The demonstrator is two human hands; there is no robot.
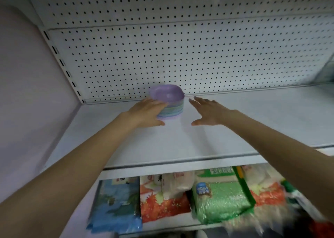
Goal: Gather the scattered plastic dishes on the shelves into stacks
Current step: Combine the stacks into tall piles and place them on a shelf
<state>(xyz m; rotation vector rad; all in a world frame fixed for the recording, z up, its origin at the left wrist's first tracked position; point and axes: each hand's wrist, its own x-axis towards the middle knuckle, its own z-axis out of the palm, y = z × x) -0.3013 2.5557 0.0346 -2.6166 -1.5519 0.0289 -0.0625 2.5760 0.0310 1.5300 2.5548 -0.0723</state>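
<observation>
Both hands reach out over the white shelf (198,143) with fingers straight and spread, and neither is curled round anything. The left hand (146,111) lies flat against the near-left wall of the stack of plastic bowls (169,100), its fingertips up by the rim and its thumb splayed low toward the base. The right hand (207,111) is empty and stands just beside the stack without touching it, palm turned inward. The stack sits upright near the back of the shelf, close to the pegboard panel (180,57), with a lilac bowl on top, its mouth facing up, and green, blue and lilac bands showing below. From the left hand the stack lies at about 1 o'clock and in contact. From the right hand it lies at about 10 o'clock, across a narrow strip of bare shelf. The left hand is the nearer. To clasp the stack from both sides, the right hand would likely have to close that gap leftward. No other loose dishes show on this shelf. Bags of rice (220,199) lie on the shelf below.
</observation>
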